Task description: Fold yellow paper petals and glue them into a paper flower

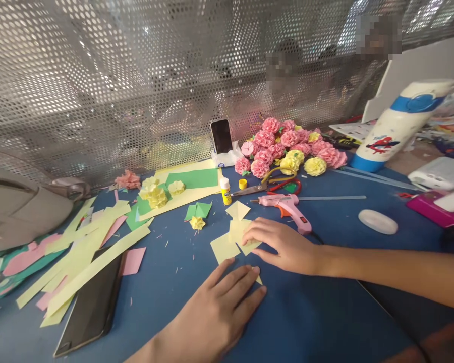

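My left hand (219, 302) lies flat on the blue table (318, 312), fingers stretched out over a small yellow paper piece (258, 277) that mostly hides beneath them. My right hand (283, 244) reaches in from the right. Its fingertips press down on a cluster of pale yellow paper squares (232, 237). Just behind the right hand lies a pink glue gun (287, 206).
A glue stick (225, 190), scissors (272, 184) and a pile of pink and yellow paper flowers (287, 148) sit behind. Yellow paper strips (87, 257) and a dark phone (93, 307) lie left. A white bottle (397, 126) and a white oval object (378, 222) are right.
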Motion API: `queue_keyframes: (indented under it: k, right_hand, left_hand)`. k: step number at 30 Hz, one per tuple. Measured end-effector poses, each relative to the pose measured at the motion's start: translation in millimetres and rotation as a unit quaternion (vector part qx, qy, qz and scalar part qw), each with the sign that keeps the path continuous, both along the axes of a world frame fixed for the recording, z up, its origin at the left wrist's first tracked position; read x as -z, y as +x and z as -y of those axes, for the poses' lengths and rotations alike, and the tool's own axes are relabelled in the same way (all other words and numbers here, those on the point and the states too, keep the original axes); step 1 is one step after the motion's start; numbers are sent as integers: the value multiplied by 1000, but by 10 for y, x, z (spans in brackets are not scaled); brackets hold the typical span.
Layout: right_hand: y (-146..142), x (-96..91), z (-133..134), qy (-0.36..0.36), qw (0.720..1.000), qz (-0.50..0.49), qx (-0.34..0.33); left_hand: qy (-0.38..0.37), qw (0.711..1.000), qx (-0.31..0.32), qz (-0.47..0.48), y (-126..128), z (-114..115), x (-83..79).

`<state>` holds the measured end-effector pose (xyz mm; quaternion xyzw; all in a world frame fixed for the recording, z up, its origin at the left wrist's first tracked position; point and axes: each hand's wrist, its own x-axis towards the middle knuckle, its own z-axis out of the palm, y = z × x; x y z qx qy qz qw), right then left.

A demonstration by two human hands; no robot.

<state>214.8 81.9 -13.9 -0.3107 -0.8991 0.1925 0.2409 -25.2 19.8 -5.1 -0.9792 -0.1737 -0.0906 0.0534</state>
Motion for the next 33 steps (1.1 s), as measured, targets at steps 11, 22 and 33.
queue_keyframes:
  k: [11,22,33]
  right_hand:
    - [-184,-264,-179,162,951,261,16]
    - [-219,-356,-625,-34,975,218,-32]
    - [-236,-342,-752,-145,970,192,-24]
  left_hand:
    - [172,982,12,71,186,-42,44]
    - [234,970,14,71,139,-159,-17]
    - [179,978,-92,48,-473,-312,-148]
